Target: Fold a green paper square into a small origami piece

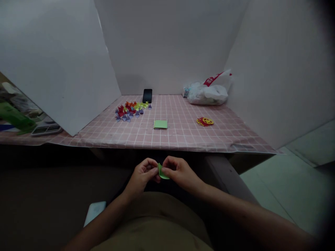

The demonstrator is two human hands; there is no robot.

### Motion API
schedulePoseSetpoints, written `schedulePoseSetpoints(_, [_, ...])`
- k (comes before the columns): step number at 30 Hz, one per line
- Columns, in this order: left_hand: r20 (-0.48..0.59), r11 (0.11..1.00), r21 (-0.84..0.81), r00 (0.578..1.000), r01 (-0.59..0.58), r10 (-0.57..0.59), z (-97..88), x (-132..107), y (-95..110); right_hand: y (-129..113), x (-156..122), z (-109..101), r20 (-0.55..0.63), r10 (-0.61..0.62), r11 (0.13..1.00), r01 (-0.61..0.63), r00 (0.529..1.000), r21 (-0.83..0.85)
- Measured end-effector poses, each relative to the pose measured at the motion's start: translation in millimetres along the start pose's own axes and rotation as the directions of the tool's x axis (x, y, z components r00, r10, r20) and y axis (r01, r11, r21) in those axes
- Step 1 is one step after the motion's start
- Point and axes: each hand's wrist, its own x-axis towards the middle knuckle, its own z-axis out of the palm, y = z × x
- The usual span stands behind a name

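A small green piece of paper (pixel 162 173) is pinched between both hands, below the table's front edge and over my lap. My left hand (pixel 143 175) grips its left side with curled fingers. My right hand (pixel 178 172) pinches its right side. On the pink checked tablecloth (pixel 183 134) a stack of green paper squares (pixel 160 124) lies straight ahead of my hands. Several small folded paper figures (pixel 131 110) in purple, red, orange and yellow lie at the back left.
A black phone (pixel 147 95) lies near the back wall. White plastic bags (pixel 208 91) sit at the back right, and a red and yellow paper shape (pixel 205 121) lies in front of them. White boards wall the table. A calculator (pixel 45 129) sits far left.
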Motion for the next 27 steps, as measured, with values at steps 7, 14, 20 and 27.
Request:
schedulePoseSetpoints(7, [0.022,0.997,0.064,0.999,0.038,-0.04,5.5,0,1,-1,-6,6,-0.057,-0.033,0.987,0.024,0.998,-0.156])
schedulePoseSetpoints(14, [0.004,0.983,0.181,1.0,0.006,-0.007,5.8,-3,6,-1,-7,6,0.011,-0.015,0.996,0.016,1.0,-0.086])
schedulePoseSetpoints(20, [0.009,0.987,0.159,1.0,0.019,-0.021,3.6,-2,9,0,-5,2,0.16,0.087,0.979,-0.114,0.983,0.17])
schedulePoseSetpoints(27, [0.047,0.989,0.14,0.998,0.041,-0.048,0.7,-2,12,5,-3,2,0.214,0.108,0.929,-0.175,0.971,0.327])
